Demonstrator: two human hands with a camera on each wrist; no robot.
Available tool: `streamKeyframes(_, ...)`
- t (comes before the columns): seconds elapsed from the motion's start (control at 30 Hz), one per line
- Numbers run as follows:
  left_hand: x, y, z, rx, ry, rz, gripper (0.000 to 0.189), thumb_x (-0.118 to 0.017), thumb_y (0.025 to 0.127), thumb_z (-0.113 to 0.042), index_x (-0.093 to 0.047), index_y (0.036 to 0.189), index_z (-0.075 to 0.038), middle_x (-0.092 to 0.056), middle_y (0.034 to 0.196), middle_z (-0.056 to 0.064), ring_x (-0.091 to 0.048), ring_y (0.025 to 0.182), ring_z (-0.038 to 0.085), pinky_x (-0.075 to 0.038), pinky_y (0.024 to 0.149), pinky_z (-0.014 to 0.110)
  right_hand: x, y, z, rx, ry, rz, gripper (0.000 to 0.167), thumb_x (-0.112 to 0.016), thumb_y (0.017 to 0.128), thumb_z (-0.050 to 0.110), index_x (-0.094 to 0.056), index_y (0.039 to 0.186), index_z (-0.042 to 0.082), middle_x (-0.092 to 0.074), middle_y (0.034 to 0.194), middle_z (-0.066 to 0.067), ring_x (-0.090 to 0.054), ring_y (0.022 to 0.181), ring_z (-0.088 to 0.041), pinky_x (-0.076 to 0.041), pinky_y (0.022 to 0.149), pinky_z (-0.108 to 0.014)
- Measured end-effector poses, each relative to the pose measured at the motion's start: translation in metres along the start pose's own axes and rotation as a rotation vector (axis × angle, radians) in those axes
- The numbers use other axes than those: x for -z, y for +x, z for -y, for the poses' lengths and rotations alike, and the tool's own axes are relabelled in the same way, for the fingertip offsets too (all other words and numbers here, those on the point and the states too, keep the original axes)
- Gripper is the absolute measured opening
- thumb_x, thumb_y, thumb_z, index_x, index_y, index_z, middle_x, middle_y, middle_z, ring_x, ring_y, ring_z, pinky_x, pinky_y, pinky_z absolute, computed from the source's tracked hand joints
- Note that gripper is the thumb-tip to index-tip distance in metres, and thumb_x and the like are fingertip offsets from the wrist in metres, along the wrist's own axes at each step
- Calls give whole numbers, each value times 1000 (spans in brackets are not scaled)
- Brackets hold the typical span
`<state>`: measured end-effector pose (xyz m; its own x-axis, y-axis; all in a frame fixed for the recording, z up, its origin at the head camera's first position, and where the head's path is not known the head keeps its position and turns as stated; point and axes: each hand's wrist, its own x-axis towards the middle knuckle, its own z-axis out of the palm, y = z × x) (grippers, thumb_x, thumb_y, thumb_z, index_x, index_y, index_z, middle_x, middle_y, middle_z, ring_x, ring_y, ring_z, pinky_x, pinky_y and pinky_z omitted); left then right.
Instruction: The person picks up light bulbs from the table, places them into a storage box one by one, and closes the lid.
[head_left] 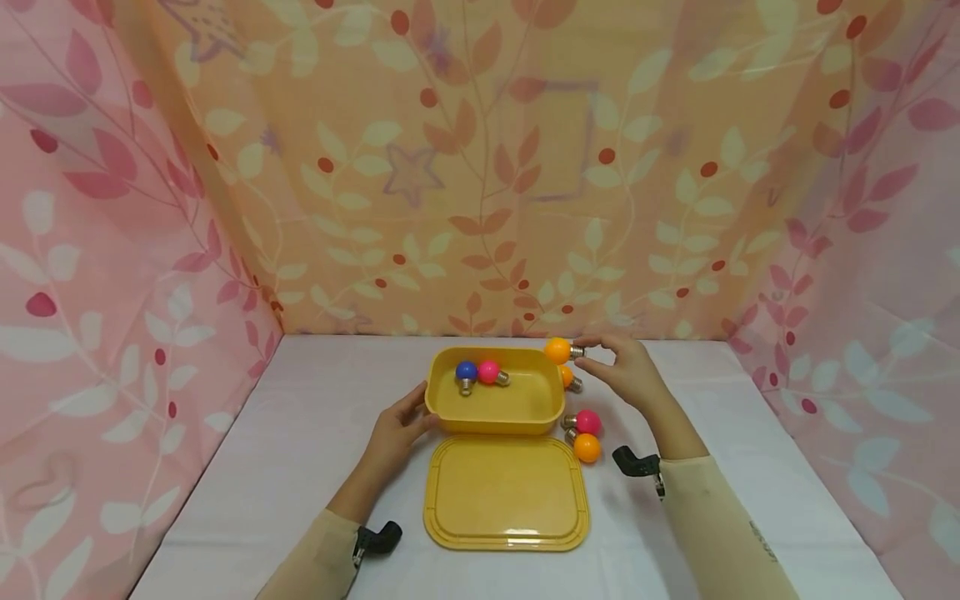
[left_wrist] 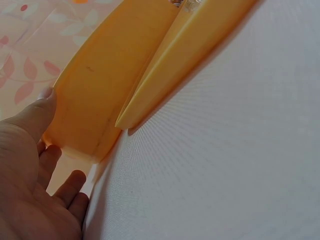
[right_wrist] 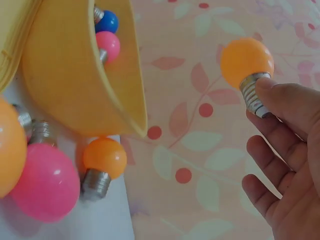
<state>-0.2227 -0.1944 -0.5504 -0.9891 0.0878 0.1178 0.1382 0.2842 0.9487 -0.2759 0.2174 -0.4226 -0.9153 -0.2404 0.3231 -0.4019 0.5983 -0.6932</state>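
Observation:
My right hand (head_left: 626, 371) pinches an orange light bulb (head_left: 557, 350) by its silver screw base, above the box's far right corner. In the right wrist view, thumb and index finger grip that bulb (right_wrist: 247, 61), globe upward. The yellow plastic box (head_left: 510, 410) stands uncovered, with a blue bulb (head_left: 467, 371) and a pink bulb (head_left: 489, 372) inside it. At the box's left end rests my left hand (head_left: 397, 429), thumb against its side and the other fingers loosely bent, seen in the left wrist view.
A yellow lid (head_left: 506, 492) lies flat right in front of the box. Along the box's right side lie a second orange bulb (right_wrist: 105, 157), another pink bulb (head_left: 588, 422) and a third orange bulb (head_left: 587, 448). Patterned cloth (head_left: 510, 208) hangs behind the white table (head_left: 300, 433).

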Motion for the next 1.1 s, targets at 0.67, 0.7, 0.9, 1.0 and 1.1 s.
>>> streamKeyframes(0.67, -1, 0, 3, 6, -12, 8, 66, -75, 95, -31, -46, 155, -30, -51, 155, -7, -38, 150, 18, -28, 125, 49, -29, 63, 25, 62, -201, 409, 28, -80, 91, 28, -76, 118, 20, -73, 117, 5, -64, 117, -23, -50, 108, -52)
streamKeyframes(0.7, -1, -1, 3, 10, -12, 8, 66, -75, 95, -31, -46, 155, -30, -51, 155, -7, -38, 150, 18, -28, 125, 49, -31, 65, 25, 68, -204, 421, 29, -80, 91, 29, -76, 118, 20, -73, 117, 5, -64, 117, -23, -50, 109, -52)
streamKeyframes(0.9, 0, -1, 2, 0, -10, 2, 68, -76, 93, -39, -47, 154, -31, -51, 154, -8, -39, 149, 18, -29, 124, 47, -44, 78, 30, 111, -245, 480, 21, -80, 91, 29, -77, 111, 24, -71, 116, 6, -63, 117, -24, -50, 107, -50)
streamKeyframes(1.0, 1, 0, 1, -6, -2, -2, 69, -76, 93, -41, -47, 154, -31, -52, 154, -9, -39, 149, 17, -29, 124, 48, -50, 83, 36, 104, -244, 518, 18, -79, 91, 28, -77, 109, 26, -71, 113, 7, -62, 116, -23, -51, 106, -48)
streamKeyframes(1.1, 1, 0, -1, -7, -2, -7, 68, -76, 93, -37, -47, 155, -31, -51, 154, -9, -40, 148, 17, -30, 124, 48, -57, 89, 39, 90, -228, 557, 19, -79, 92, 27, -78, 110, 26, -71, 111, 9, -62, 115, -24, -52, 105, -45)
